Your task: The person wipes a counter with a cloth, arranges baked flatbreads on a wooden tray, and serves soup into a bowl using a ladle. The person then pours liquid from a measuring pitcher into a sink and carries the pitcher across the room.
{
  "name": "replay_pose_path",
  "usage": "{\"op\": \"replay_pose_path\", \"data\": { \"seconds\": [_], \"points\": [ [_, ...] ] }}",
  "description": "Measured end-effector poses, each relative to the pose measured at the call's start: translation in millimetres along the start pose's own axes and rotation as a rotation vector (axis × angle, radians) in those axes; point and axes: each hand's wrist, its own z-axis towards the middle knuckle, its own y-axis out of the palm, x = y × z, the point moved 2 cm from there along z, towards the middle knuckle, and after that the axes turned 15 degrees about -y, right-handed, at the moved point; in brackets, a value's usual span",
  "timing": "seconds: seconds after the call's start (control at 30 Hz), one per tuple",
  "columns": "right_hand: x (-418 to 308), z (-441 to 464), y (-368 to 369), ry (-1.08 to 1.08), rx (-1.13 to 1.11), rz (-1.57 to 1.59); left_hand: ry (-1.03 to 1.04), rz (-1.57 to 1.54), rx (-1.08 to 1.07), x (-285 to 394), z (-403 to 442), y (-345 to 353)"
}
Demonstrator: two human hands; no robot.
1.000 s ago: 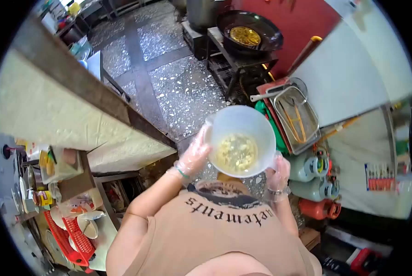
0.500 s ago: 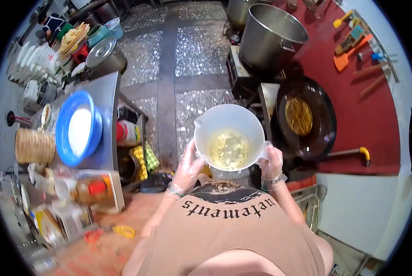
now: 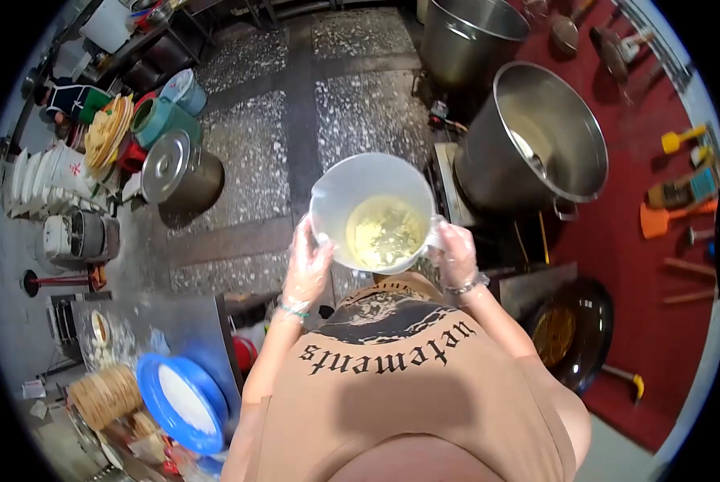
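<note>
In the middle of the head view is a translucent plastic jug (image 3: 325, 199), its spout at the left. Pale yellowish liquid (image 3: 388, 229) with light bits in it covers the bottom. My left hand (image 3: 308, 263), in a clear plastic glove, presses against the left side of the jug with fingers closed on its wall. On the opposite side, my right hand (image 3: 455, 255), gloved as well, is wrapped round the handle. I carry the jug in front of my chest, above the floor.
At the right stand a tall steel pot (image 3: 497, 153) and a dark wok (image 3: 593, 329) with brown contents. A steel table (image 3: 191, 321) at lower left bears a blue basin (image 3: 215, 394) and bamboo steamers (image 3: 103, 398). A lidded pot (image 3: 203, 181) stands left; a person (image 3: 71, 100) is beyond.
I have moved forward along the floor with the jug between my hands. The wok, table and blue basin now lie lower in view, and the tall pots are nearer.
</note>
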Motion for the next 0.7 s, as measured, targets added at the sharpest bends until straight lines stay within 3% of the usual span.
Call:
{"op": "replay_pose_path", "data": {
  "seconds": [0.1,0.2,0.3,0.37,0.43,0.53,0.57,0.63,0.67,0.7],
  "points": [
    [25.6,135.6,29.6,-0.186,-0.194,-0.182,-0.142,-0.175,-0.037,20.6,102.3,-25.9],
    [46.7,268.5,56.1,-0.102,-0.202,-0.244,-0.16,-0.203,0.011,57.7,197.4,-50.0],
    [93.5,396.5,75.7,-0.282,-0.151,-0.251,-0.131,-0.128,0.126,57.0,307.4,-84.6],
    [115.6,468.4,89.7,-0.373,-0.118,-0.295,-0.156,-0.259,0.136,58.3,390.3,-107.4],
    [132.8,536.7,101.4,-0.366,-0.088,-0.321,-0.226,-0.351,0.108,72.5,482.6,-122.2],
    [128.2,639.6,112.0,-0.117,0.093,-0.139,-0.195,-0.23,-0.043,117.1,628.2,-137.8],
    [121.1,671.7,112.9,-0.112,0.103,-0.148,-0.156,-0.215,-0.095,144.6,669.8,-139.0],
    [122.1,734.4,117.1,0.054,0.304,0.171,-0.032,-0.034,-0.196,198.2,748.2,-137.0],
    [121.5,771.8,119.2,-0.106,0.385,-0.047,0.012,0.0,-0.209,219.8,786.6,-132.6],
    [131.7,805.7,112.7,0.006,0.387,0.135,0.035,0.053,-0.236,236.4,827.5,-127.1]
  ]
}}
